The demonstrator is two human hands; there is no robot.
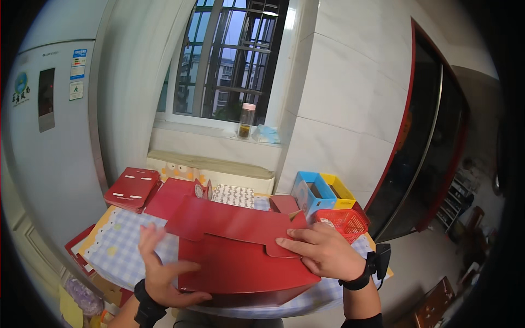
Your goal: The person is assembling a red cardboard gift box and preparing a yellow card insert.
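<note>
Bench (123, 252): carton (240, 268) along middle of near edge | stack of cardboard (131, 188) in far-left corner | two bins (305, 201) side by side toward far-right corner | basket (353, 225) before bins, by right edge | beyond far edge, bottle (246, 121) on windowsill (213, 129) | refrigerator (57, 153) off left edge

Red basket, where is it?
The red basket is on the right side of the table in the head view, between the yellow box and the right hand.
</note>
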